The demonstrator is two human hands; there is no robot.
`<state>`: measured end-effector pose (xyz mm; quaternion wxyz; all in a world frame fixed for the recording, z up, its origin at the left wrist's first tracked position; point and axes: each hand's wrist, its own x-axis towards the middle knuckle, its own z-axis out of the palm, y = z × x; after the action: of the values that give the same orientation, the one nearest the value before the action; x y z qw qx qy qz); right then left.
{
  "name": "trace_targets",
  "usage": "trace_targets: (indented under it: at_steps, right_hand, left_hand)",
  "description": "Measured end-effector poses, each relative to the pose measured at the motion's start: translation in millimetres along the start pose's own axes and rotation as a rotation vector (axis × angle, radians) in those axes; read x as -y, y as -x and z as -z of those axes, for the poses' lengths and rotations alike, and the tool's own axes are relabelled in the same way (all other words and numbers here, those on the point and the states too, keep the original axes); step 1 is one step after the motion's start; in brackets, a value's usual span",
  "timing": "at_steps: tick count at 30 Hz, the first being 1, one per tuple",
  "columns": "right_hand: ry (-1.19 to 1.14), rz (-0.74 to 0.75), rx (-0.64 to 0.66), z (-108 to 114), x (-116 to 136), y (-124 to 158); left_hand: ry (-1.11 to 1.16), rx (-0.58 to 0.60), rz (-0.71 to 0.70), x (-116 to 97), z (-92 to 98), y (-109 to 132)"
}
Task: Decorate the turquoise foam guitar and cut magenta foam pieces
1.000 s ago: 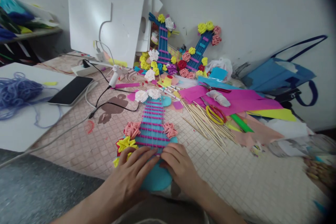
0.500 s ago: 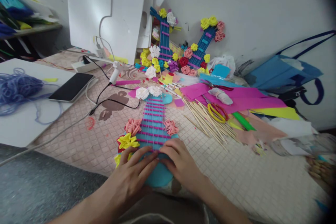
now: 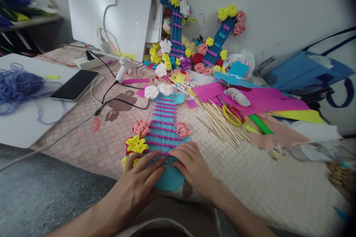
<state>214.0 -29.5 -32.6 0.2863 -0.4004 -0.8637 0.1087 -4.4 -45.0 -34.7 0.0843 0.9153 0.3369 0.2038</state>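
Note:
A light-blue craft guitar (image 3: 171,177) lies flat before me, with pink crossbars and thin lilac strings running down its neck. White paper flowers (image 3: 158,90) decorate its top, while salmon flowers (image 3: 141,127) and yellow flowers (image 3: 137,143) edge the body. My left hand (image 3: 143,174) rests over the lower left of the body, fingers stretched out near the lowest crossbar. From the other side, my right hand (image 3: 193,164) touches the right end of that same bar, its index finger and thumb apart. Between the hands a few string ends show; what lies under the fingertips is hidden.
A glue gun (image 3: 121,69) with a black cable stands behind left, near a phone (image 3: 75,85) and purple yarn (image 3: 20,83). To the right are wooden sticks (image 3: 219,124), scissors (image 3: 232,114) and magenta paper (image 3: 267,100). Two dark-blue guitars (image 3: 177,31) lean at the back.
My fingertips have drawn slightly apart around the lowest crossbar, showing more of the blue body between them. The camera view has shifted a little; the guitar stays in place.

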Motion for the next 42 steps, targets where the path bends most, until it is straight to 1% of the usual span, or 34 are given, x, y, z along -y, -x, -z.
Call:
trace_targets:
  at_steps: [4,7,9,12,13,16,19,22,24,29,32,36,38,40,42]
  right_hand:
    - [-0.022,-0.046,0.066,1,-1,0]
    - [-0.067,-0.072,0.119,5,-4,1]
    - [-0.103,-0.081,0.142,7,-5,0]
    - [-0.132,-0.09,0.174,10,-5,-1]
    - [-0.136,-0.09,0.183,11,-5,-1]
    - [-0.148,-0.086,0.19,13,-5,-2]
    - [-0.165,-0.082,0.148,16,-9,-4]
    - [-0.185,-0.071,0.093,21,-14,-11]
    - [-0.203,-0.054,0.067,24,-17,-19]
    - [-0.203,0.013,-0.013,33,-24,-43]
    - [-0.143,0.03,-0.07,40,-39,-57]
    - [-0.009,0.004,-0.145,46,-78,-69]
    - [0.079,-0.041,-0.168,48,-96,-71]
    - [0.168,-0.096,-0.189,50,-103,-68]
    - [0.218,-0.116,-0.223,50,-96,-63]
  left_hand:
    - [0.001,0.033,0.009,1,2.2,2]
    - [-0.022,0.054,-0.013,1,6.4,4]
    - [-0.025,0.022,0.004,1,9.8,4]
    - [-0.008,-0.059,0.05,1,12.9,4]
    - [-0.005,-0.064,0.051,1,13.2,4]
    - [-0.018,-0.018,0.016,2,12.4,6]
    - [-0.024,-0.029,0.022,2,9.5,10]
    - [-0.014,-0.104,0.045,1,4.8,11]
    - [-0.006,-0.134,0.045,1,1.7,10]
    - [0.006,-0.134,0.043,3,-0.9,7]
    - [-0.013,-0.119,0.045,5,0.7,7]
    - [-0.044,-0.109,0.021,6,3.6,7]
    - [-0.055,-0.132,0.02,7,4.3,7]
    - [-0.047,-0.153,0.046,7,4.7,7]
    - [-0.033,-0.155,0.072,6,5.6,7]
